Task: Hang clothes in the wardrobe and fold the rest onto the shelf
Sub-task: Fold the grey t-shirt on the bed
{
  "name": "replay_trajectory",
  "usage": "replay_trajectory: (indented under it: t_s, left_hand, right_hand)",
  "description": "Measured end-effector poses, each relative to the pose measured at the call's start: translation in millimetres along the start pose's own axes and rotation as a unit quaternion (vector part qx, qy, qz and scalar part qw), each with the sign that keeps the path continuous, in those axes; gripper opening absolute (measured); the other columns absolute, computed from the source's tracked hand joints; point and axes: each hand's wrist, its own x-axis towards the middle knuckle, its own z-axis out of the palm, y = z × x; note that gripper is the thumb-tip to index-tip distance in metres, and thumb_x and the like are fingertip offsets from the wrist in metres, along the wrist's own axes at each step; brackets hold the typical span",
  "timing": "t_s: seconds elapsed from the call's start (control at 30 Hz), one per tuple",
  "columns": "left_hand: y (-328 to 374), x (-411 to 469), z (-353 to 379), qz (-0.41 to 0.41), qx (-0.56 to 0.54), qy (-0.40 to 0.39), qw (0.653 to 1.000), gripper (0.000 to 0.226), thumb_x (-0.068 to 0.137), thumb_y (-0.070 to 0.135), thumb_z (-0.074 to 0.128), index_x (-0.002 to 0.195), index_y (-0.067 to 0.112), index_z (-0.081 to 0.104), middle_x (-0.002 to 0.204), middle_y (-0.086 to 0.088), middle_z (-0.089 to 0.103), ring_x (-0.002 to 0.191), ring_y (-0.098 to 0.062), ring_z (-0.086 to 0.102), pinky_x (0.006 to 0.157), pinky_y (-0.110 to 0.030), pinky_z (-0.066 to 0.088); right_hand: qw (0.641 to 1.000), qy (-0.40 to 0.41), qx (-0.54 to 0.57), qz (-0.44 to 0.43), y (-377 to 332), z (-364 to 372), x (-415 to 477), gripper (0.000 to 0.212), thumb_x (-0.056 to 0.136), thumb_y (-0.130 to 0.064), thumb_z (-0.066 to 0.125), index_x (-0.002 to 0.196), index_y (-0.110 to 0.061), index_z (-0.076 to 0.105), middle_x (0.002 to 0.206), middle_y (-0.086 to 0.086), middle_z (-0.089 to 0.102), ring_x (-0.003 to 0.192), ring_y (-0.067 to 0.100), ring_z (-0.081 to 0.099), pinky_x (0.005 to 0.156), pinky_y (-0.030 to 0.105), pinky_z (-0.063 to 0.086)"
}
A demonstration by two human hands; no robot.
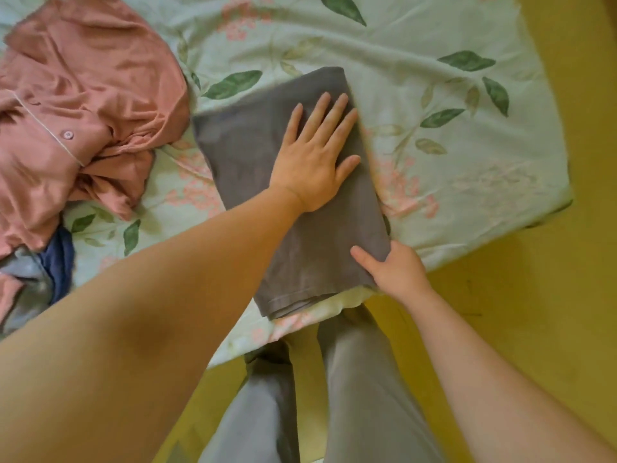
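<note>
A folded grey garment (253, 155) lies on a bed (450, 95) with a pale green, leaf-printed cover, running from the middle of the bed down to its near edge. The left hand (314, 158) rests flat on the garment's far half, fingers straight and spread, palm down. The right hand (399, 274) pinches the garment's near right corner at the bed's edge, thumb on top and fingers tucked underneath. A crumpled pink shirt (83, 95) with buttons lies at the bed's left side, just beside the garment. Blue cloth (61, 262) sits below the shirt at the left edge. The person's grey trousers (360, 379) stand on a yellow floor (534, 312).
</note>
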Motion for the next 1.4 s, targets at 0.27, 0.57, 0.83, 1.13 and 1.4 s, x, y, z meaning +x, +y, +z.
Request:
replay_trajectory:
  t_s: [0.27, 0.57, 0.83, 1.13, 1.4]
  left_hand:
    - [-4.7, 6.2, 14.0, -0.017, 0.024, -0.029, 0.999, 0.071, 0.103, 0.062, 0.011, 0.163, 0.025, 0.001, 0.171, 0.002, -0.003, 0.157, -0.021, -0.007, 0.126, -0.05, -0.004]
    - [-17.8, -24.4, 15.4, 0.197, 0.053, -0.004, 0.979, 0.069, 0.106, 0.059, 0.017, 0.163, 0.02, 0.011, 0.17, -0.005, 0.01, 0.157, -0.028, 0.004, 0.125, -0.057, 0.003]
    - [-14.6, -25.6, 29.6, 0.176, 0.082, -0.003, 0.981, 0.069, 0.105, 0.062, 0.01, 0.163, 0.025, 0.005, 0.171, 0.001, 0.004, 0.157, -0.023, 0.0, 0.125, -0.056, 0.002]
    - [42.9, -66.7, 19.1, 0.066, -0.204, 0.038, 0.976, 0.059, 0.106, 0.041, 0.019, 0.159, 0.018, 0.031, 0.166, -0.003, 0.027, 0.156, -0.024, 0.012, 0.126, -0.048, 0.001]
    - [81.7, -101.9, 59.3, 0.101, -0.26, -0.004, 0.96, 0.063, 0.104, 0.049, 0.025, 0.159, 0.018, 0.031, 0.167, -0.004, 0.023, 0.157, -0.025, 0.004, 0.126, -0.039, -0.008]
  right_hand:
    - [0.802, 0.007, 0.58, 0.146, 18.5, 32.4, -40.0, 0.032, 0.085, -0.007, 0.076, 0.116, -0.013, 0.068, 0.11, 0.007, 0.076, 0.102, 0.023, 0.073, 0.079, 0.031, 0.057]
    - [0.791, -0.029, 0.592, 0.149, 6.6, 117.0, -62.0, 0.036, 0.085, -0.03, 0.08, 0.119, -0.026, 0.068, 0.116, -0.005, 0.075, 0.111, 0.02, 0.069, 0.076, 0.03, 0.051]
    - [0.886, 0.257, 0.376, 0.089, -45.0, 151.5, -81.6, 0.026, 0.104, -0.034, 0.053, 0.113, -0.011, 0.062, 0.104, -0.004, 0.066, 0.095, 0.008, 0.06, 0.079, 0.013, 0.044]
    - [0.874, 0.399, 0.275, 0.046, -45.7, 87.1, -138.3, 0.018, 0.106, -0.028, 0.048, 0.101, -0.011, 0.053, 0.093, -0.003, 0.051, 0.081, 0.012, 0.045, 0.064, 0.016, 0.029]
    - [0.895, 0.399, 0.196, -0.012, -33.2, 78.0, -154.8, 0.024, 0.107, -0.025, 0.046, 0.111, -0.007, 0.061, 0.095, -0.008, 0.058, 0.075, -0.019, 0.053, 0.064, 0.0, 0.037]
